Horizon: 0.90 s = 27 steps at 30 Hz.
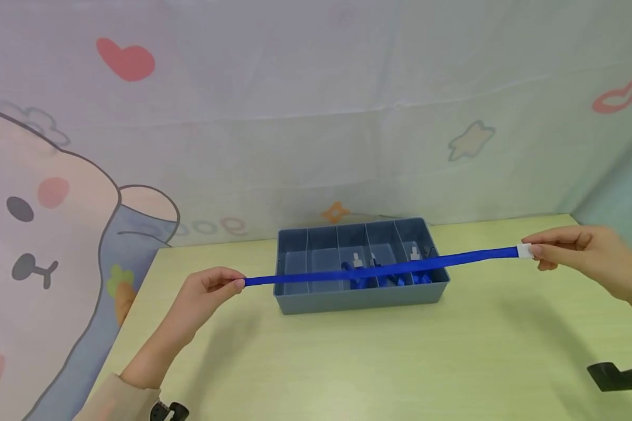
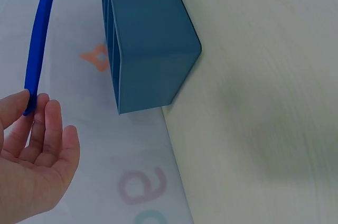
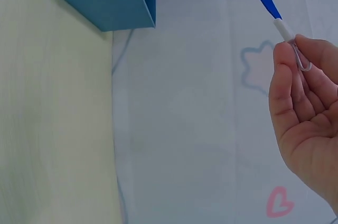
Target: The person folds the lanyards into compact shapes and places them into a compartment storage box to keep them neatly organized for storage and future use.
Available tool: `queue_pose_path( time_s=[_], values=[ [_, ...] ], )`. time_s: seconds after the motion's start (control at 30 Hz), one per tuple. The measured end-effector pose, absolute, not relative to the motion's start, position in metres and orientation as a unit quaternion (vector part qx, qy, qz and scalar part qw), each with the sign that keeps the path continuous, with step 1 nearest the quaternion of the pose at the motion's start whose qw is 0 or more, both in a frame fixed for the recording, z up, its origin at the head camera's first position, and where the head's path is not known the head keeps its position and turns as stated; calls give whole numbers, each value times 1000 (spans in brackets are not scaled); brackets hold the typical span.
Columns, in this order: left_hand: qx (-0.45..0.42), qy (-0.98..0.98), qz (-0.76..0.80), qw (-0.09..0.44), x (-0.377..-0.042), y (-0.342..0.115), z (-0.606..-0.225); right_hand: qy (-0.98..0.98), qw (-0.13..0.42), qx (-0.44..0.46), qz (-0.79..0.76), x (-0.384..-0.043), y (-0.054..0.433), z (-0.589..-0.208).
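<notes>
A blue lanyard (image 1: 390, 269) is stretched nearly level between both hands, in front of and above a grey-blue divided box. My left hand (image 1: 202, 298) pinches its left end between thumb and forefinger; the left wrist view shows the lanyard (image 2: 39, 44) running up from those fingertips. At the other end, my right hand (image 1: 595, 254) pinches the white clasp (image 1: 524, 251). In the right wrist view, a thin pale loop (image 3: 303, 59) of the clasp shows between thumb and fingers. Inside the box, several blue lanyards with white clasps (image 1: 415, 254) lie in the compartments on the right.
The divided box (image 1: 358, 301) stands on the pale yellow-green table (image 1: 347, 362), close to its back edge. A printed cloth (image 1: 316, 146) hangs behind the table. The two left compartments (image 1: 293, 251) show bare floors.
</notes>
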<state>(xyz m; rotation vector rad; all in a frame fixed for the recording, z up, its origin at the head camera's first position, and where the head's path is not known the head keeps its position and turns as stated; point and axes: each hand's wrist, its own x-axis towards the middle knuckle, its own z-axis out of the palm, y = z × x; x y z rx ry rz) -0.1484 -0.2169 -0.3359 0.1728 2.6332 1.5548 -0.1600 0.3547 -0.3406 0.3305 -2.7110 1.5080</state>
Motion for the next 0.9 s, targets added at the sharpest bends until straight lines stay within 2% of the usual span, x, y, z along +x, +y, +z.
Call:
queue_pose_path(
  time_s=[0.3,0.43,0.9],
  values=[
    [49,855,516,28,-153,-207,-330,-864,73,47,496,-160,344,-333],
    [41,852,521,26,-155,-199,-327,-857,89,51,505,-160,338,-328],
    [32,819,572,36,-165,-158,-306,-838,94,51,535,-152,315,-303]
  ],
)
